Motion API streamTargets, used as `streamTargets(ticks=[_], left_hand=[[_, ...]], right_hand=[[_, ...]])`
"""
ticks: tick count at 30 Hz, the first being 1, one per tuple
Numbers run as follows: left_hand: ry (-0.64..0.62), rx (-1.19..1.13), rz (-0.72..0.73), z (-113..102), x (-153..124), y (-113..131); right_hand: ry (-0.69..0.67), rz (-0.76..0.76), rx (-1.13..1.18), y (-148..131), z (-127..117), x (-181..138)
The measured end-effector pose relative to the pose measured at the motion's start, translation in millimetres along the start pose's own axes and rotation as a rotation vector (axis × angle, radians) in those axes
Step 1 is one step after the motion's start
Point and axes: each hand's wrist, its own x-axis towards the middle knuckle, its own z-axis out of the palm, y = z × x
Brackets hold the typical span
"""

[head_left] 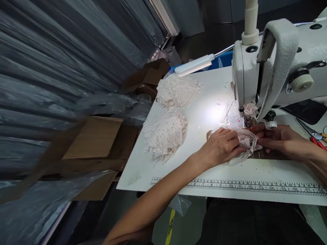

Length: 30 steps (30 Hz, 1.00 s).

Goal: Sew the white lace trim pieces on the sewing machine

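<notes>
A pale pink piece of lace (245, 140) lies at the presser foot of a white sewing machine (267, 64). My left hand (222, 145) rests on the lace's left side, fingers curled and pressed together on it. On the other side my right hand (277, 137) pinches the lace's right edge between thumb and fingers, close beside the needle area. A pink fabric flower (250, 110) sits on the machine head above the foot. More white lace (231, 112) extends behind the foot under the bright lamp light. The machine partly hides my right fingertips.
Two piles of lace, a far pile (177, 90) and a near pile (166, 134), lie on the white table (135, 173). A ruler strip (250, 186) runs along its front edge. Scissors (313, 132) lie at right. Cardboard boxes (94, 139) stand left; a lamp (195, 64) reaches over the table.
</notes>
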Motion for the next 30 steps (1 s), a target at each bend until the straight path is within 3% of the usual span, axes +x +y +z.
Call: streamTargets(ticks=[3, 6, 9, 15, 20, 27, 30], left_hand=[[-0.065, 0.043, -0.028, -11, -5, 1], [-0.032, -0.044, -0.128, -17, -5, 5], [0.046, -0.308, -0.237, -16, 1, 7], [-0.026, -0.74, -0.299, -13, 7, 6], [0.065, -0.773, -0.325, -10, -1, 1], [0.065, -0.79, -0.268, -18, -2, 2], [0.045, -0.818, -0.253, -19, 0, 8]], right_hand=[[0.082, -0.035, 0.019, 7, 3, 5], [0.073, -0.071, -0.014, 14, 5, 10], [0.066, -0.101, -0.018, 17, 9, 10], [0.099, -0.127, 0.027, 11, 19, 8], [0.202, -0.149, 0.058, 7, 25, 11], [0.274, -0.17, -0.211, 8, 20, -6], [0.232, -0.153, -0.277, 10, 21, -16]])
